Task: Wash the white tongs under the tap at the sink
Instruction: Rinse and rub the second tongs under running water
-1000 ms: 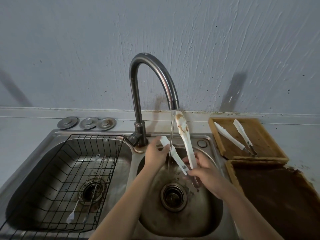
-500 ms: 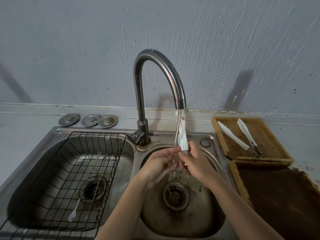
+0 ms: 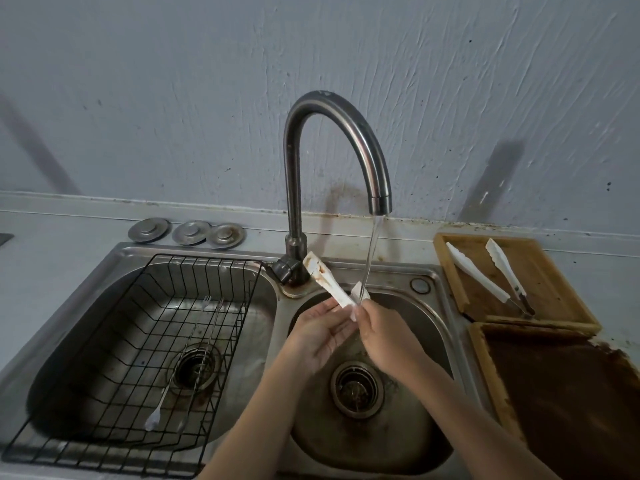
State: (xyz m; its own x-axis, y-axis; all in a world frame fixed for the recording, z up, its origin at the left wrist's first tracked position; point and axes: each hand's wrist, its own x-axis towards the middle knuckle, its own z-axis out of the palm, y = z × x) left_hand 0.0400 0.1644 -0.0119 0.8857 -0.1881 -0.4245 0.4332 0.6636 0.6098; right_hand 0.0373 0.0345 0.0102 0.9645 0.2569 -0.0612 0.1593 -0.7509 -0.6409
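Head view, looking down at a steel double sink (image 3: 440,271) set in a grey bench (image 3: 52,233). Both hands meet over the right-hand basin. The right hand (image 3: 388,336) has its fingers (image 3: 369,311) closed around the lower end of the white tongs (image 3: 327,284). The left hand (image 3: 320,332) lies palm up just beside it, fingers (image 3: 341,323) loosely spread and touching the same end of the tongs. From the fingers the tongs slant up and to the left, toward the base of the tap (image 3: 332,143); their upper end carries brown smears. A thin stream of water (image 3: 370,258) falls from the spout onto the tongs just above the right fingers. Below the hands is the drain (image 3: 356,388). Left of the hands, the other basin holds a black wire rack (image 3: 138,341) with a thin utensil lying in it. Three round metal plugs (image 3: 187,232) sit on the bench behind that basin. Right of the hands, a wooden tray (image 3: 554,271) holds a second pair of white tongs (image 3: 498,275).
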